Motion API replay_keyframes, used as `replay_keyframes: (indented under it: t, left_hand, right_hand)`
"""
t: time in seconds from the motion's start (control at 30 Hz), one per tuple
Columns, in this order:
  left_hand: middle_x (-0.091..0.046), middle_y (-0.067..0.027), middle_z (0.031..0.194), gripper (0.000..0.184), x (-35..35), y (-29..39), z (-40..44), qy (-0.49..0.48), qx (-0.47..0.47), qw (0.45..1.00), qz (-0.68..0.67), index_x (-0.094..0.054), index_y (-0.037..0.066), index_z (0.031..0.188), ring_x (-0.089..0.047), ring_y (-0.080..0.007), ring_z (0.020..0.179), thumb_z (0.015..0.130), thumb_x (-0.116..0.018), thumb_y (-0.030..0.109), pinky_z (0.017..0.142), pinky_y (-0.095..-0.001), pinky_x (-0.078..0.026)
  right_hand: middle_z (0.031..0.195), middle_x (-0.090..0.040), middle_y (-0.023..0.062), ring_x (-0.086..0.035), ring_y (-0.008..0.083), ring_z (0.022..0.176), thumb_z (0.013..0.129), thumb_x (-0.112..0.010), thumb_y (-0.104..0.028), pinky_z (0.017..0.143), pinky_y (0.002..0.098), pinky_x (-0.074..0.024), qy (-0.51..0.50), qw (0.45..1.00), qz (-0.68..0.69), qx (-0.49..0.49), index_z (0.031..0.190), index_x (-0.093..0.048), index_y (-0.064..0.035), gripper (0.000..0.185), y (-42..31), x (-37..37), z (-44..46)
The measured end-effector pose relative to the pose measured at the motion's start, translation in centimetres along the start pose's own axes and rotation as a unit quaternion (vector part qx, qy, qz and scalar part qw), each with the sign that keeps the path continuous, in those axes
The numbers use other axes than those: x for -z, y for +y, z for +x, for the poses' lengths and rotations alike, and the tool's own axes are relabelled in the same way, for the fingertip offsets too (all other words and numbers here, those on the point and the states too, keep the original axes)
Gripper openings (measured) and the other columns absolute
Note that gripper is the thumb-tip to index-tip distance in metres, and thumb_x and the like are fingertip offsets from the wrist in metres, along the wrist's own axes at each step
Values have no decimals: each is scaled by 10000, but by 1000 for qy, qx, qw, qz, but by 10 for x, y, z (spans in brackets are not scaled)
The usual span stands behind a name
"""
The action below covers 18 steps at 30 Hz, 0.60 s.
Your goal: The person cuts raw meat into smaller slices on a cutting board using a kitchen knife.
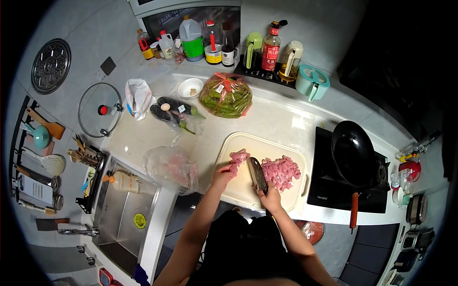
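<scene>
On a cream cutting board (229, 143), my left hand (222, 176) has its fingers closed on a strip of raw meat (239, 157). My right hand (270, 197) grips a dark-bladed kitchen knife (258, 174), whose blade stands just right of that strip. A heap of cut raw meat (281, 172) lies on the board to the right of the knife. Left of the board, a clear plastic bag (171, 164) with something pinkish in it rests on the counter.
Behind the board is a bag of green vegetables (226, 97), beside a white bowl (190, 88) and bagged eggplants (174, 108). A black wok (353, 152) sits on the stove (329, 190) at right. The sink (126, 209) is at left; bottles (192, 38) line the back ledge.
</scene>
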<state>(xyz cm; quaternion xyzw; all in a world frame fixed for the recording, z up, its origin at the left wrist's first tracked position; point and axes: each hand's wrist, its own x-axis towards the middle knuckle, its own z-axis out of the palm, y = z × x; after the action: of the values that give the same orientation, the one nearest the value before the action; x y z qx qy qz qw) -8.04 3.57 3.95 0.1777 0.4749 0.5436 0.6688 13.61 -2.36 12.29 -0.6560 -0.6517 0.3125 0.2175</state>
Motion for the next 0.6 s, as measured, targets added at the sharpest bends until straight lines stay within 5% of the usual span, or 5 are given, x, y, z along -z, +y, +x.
replay_keyframes:
  t: [0.13,0.27,0.43,0.53,0.6]
  left_hand:
    - [-641,-97,937,203,-30,15,-18,77,-68,973,206,-640,-21,996,-623,-150,788,798,-615,16,631,-265,-505]
    - [-613,-93,842,160,-50,-4,-23,125,-391,760,503,-670,66,881,-603,-214,711,756,-607,-12,595,-296,-478]
    - [-628,-77,857,174,-47,-61,-30,0,-461,652,602,-648,72,879,-600,-250,812,730,-584,9,710,-330,-485]
    - [-653,-74,826,192,-52,-65,-33,-4,-322,830,455,-631,58,899,-638,-221,717,732,-612,-35,623,-305,-498]
    - [-677,-98,787,227,-49,-62,-24,69,-288,867,400,-540,15,917,-644,-178,624,730,-657,-40,577,-264,-496]
  right_hand:
    - [726,-596,283,-595,438,736,761,-602,-183,671,495,-472,-8,1000,3,5,1016,-482,49,365,17,-8,-1]
    - [716,-597,278,-596,435,703,770,-581,-168,654,493,-478,-3,1000,-15,0,1115,-450,58,433,32,-6,-3]
    - [714,-600,271,-599,428,670,771,-575,-147,623,490,-479,-3,1000,-11,2,1117,-447,44,415,36,-3,-3]
    - [722,-600,274,-598,430,676,768,-574,-138,624,489,-479,-2,1000,-2,3,1104,-457,41,399,42,-5,-3]
    - [729,-600,277,-597,433,684,766,-575,-137,628,489,-479,2,1000,4,4,1094,-464,42,390,42,-5,-2]
